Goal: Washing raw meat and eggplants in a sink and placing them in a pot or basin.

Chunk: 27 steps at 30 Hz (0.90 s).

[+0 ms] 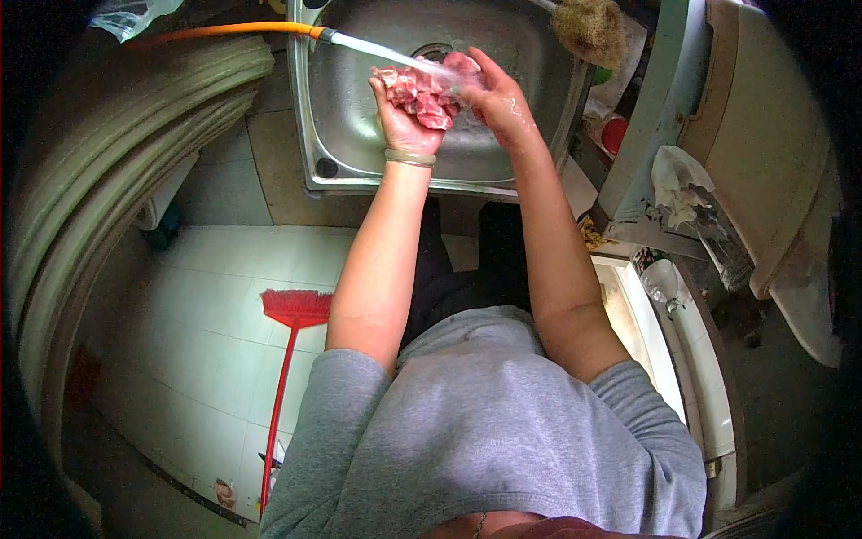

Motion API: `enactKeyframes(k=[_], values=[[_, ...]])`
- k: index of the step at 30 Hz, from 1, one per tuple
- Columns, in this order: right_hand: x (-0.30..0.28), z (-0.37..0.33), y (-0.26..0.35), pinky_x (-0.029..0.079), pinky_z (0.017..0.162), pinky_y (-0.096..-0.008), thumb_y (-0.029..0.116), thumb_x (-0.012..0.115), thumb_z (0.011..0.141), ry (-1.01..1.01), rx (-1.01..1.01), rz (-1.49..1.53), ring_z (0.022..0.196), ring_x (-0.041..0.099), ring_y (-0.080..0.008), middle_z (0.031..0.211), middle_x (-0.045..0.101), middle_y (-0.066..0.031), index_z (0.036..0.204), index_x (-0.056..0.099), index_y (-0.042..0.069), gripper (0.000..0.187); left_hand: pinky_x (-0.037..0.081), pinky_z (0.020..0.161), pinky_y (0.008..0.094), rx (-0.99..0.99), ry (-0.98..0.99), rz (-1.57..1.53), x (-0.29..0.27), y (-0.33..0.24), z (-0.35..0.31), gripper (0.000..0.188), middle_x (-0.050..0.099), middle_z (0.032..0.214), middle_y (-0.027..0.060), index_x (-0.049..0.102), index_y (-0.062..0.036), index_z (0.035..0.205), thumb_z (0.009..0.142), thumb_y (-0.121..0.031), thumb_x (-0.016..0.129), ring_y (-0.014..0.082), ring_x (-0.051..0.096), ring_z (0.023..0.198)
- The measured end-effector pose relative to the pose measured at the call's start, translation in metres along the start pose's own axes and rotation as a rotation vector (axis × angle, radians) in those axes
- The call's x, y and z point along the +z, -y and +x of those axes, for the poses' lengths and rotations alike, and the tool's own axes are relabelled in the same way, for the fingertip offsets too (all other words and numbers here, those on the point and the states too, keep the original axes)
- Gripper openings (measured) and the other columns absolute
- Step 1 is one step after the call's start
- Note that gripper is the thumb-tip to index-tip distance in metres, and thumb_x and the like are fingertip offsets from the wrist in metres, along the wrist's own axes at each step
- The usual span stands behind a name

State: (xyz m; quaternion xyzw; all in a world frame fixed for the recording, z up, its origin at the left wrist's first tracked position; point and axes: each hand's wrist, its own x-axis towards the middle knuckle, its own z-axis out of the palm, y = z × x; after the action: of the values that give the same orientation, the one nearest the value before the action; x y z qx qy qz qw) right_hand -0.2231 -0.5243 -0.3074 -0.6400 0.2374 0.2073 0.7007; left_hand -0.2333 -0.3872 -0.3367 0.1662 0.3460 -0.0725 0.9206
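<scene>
Chunks of raw red meat (420, 96) rest in my left hand (409, 130), which is palm up and cupped under them over the sink. A stream of water (377, 49) runs from the orange hose (260, 28) onto the meat. To the right, my right hand (499, 97) is wet, its fingers apart and partly blurred by the spray at the edge of the meat. The steel sink (346, 171) lies under both hands, with its round drain (433, 50) just behind the meat.
A brown scrubbing sponge (588, 31) sits at the sink's far right corner. A grey ledge (651, 126) with a crumpled white bag (680, 184) borders the right. On the tiled floor, at left, is a red broom (294, 308). Clear plastic (135, 16) lies at the far left.
</scene>
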Motion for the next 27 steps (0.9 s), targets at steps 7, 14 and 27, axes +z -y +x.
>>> enactKeyframes(k=[7, 14, 27], values=[[-0.001, -0.003, 0.012, 0.050, 0.067, -0.0271, 0.011, 0.064, 0.080, -0.147, -0.134, -0.329, 0.074, 0.062, -0.0104, 0.085, 0.068, -0.0089, 0.103, 0.066, 0.007, 0.023, 0.037, 0.096, 0.0472, -0.043, 0.029, -0.025, 0.014, 0.001, 0.002, 0.076, 0.053, 0.118, 0.0080, 0.048, -0.0079, 0.119, 0.072, -0.067, 0.054, 0.0264, 0.048, 0.111], [0.007, -0.030, 0.021, 0.047, 0.063, -0.0236, 0.003, 0.066, 0.075, -0.106, -0.459, -0.496, 0.071, 0.059, -0.0086, 0.079, 0.064, -0.0052, 0.087, 0.068, 0.006, 0.013, 0.038, 0.096, 0.0435, -0.114, 0.057, -0.071, 0.027, 0.007, -0.003, 0.075, 0.054, 0.118, 0.0096, 0.049, -0.0063, 0.119, 0.077, -0.069, 0.046, 0.0269, 0.050, 0.109], [-0.001, -0.050, 0.058, 0.045, 0.083, -0.0332, 0.020, 0.063, 0.080, -0.334, -0.637, -0.535, 0.092, 0.058, -0.0231, 0.097, 0.063, -0.0095, 0.107, 0.062, 0.009, 0.029, 0.046, 0.088, 0.0411, -0.052, 0.006, 0.012, 0.037, 0.014, -0.006, 0.051, 0.059, 0.108, 0.0072, 0.053, -0.0162, 0.105, 0.080, -0.061, 0.050, 0.0258, 0.057, 0.099]])
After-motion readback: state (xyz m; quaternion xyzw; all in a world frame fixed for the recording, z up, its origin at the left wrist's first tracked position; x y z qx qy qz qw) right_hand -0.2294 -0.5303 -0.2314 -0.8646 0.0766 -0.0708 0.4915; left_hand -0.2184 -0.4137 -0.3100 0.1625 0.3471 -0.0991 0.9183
